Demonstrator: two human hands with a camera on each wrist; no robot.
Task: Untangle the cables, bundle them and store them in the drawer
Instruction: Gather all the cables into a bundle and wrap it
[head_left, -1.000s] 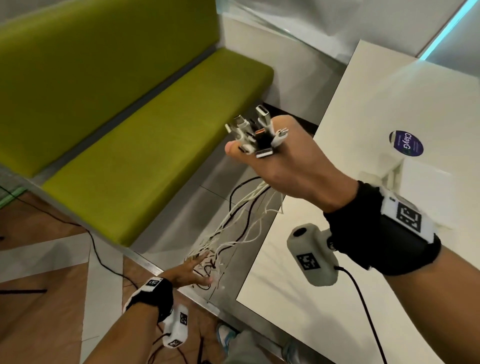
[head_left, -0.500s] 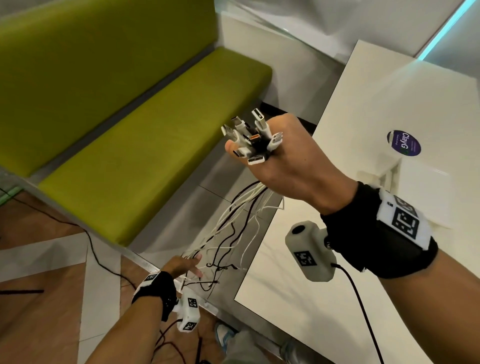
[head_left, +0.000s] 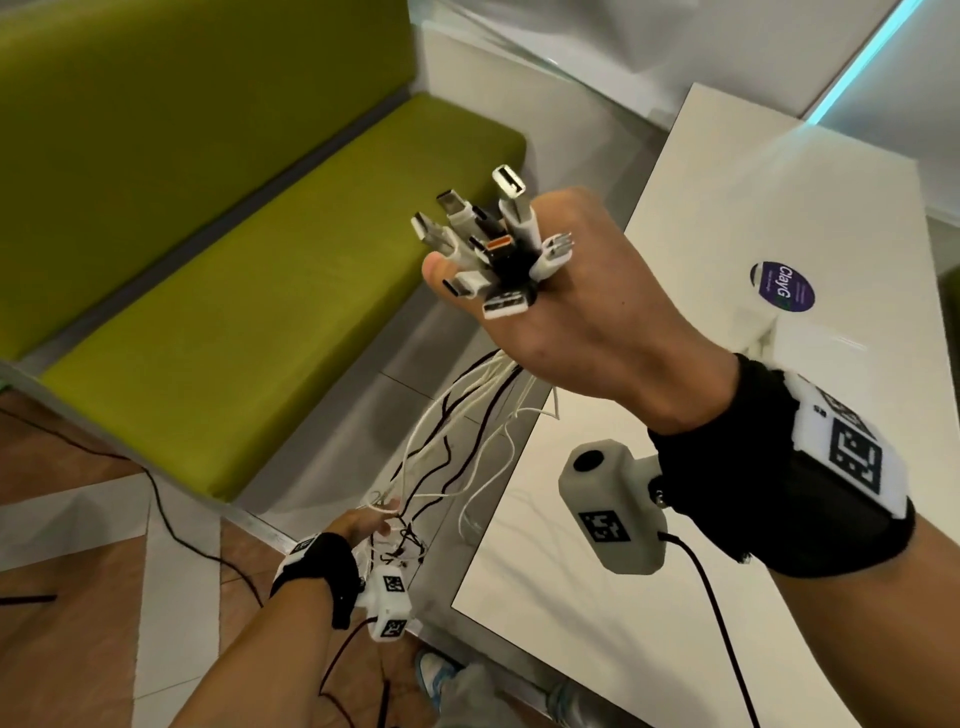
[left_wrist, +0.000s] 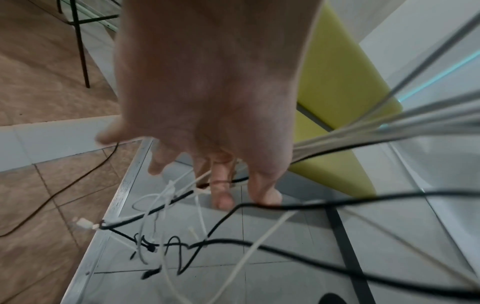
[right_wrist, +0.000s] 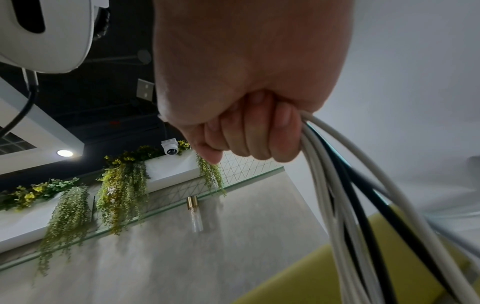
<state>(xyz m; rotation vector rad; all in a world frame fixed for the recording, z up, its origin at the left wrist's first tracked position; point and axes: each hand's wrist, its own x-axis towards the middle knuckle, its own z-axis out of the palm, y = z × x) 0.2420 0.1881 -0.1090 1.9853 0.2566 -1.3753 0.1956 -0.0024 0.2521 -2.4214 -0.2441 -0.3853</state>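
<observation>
My right hand (head_left: 545, 291) is raised beside the table's edge and grips a bunch of white and black cables. Their USB plug ends (head_left: 488, 244) fan out above the fist. In the right wrist view the fingers (right_wrist: 246, 139) are curled round the cables (right_wrist: 337, 185). The strands (head_left: 467, 431) hang down to my left hand (head_left: 371, 522) near the floor. That hand's fingers (left_wrist: 221, 197) are spread and fairly straight among the strands, and one black strand crosses a fingertip. The loose ends (left_wrist: 197, 244) dangle tangled below it. No drawer is in view.
A green bench (head_left: 260, 312) runs along the left. The white table (head_left: 727, 519) with a purple sticker (head_left: 782, 287) fills the right. A separate black cord (head_left: 171, 525) trails across the wooden floor. A shoe (head_left: 431, 675) shows at the bottom.
My left hand has shifted slightly up along the hanging strands and its wrist has turned. The right hand has risen a little, still holding the bunch.
</observation>
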